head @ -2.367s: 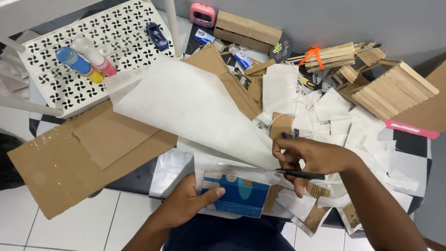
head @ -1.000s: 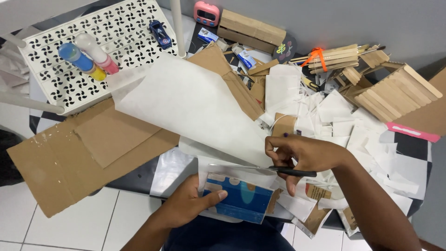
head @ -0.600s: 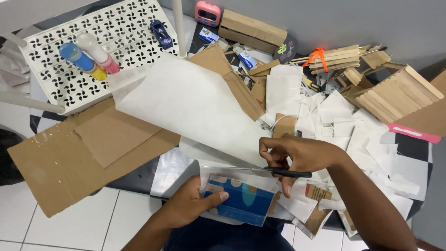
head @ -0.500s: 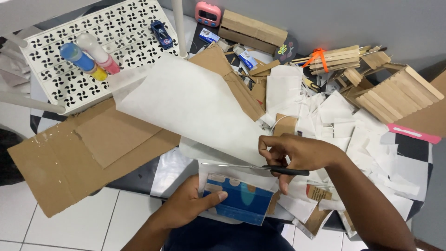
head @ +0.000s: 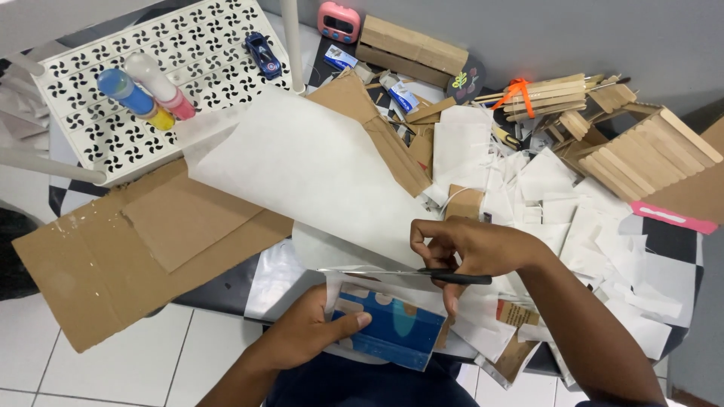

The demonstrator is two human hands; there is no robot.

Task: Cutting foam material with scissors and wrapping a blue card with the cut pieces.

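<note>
Left hand: the left hand (head: 305, 335) sits nearest the camera at the desk's front edge, its grip pinched on a blue card piece (head: 392, 332), thumb lying across the card's left end, fingers hidden beneath.
Blue card piece: tilted, wrapped along its top and left side in white paper, directly under the scissors (head: 411, 273).
Right hand: the right hand (head: 471, 249) lies just above and to the right of the card, its grip closed through the black scissor handles.
Scissors: the blades point left, roughly level, along the lower edge of the white paper sheet (head: 302, 169); whether they are parted cannot be told.
White paper sheet: large, spreading up and left from the blades over the brown cardboard (head: 136, 241).
Paper scraps: a heap of white offcuts (head: 581, 226) lies right of the right hand.
Further back: wooden stick bundles (head: 550, 90), paint bottles (head: 143, 94) on a white perforated panel (head: 188, 45), a blue toy car (head: 262, 56) and a pink clock (head: 339, 21).
</note>
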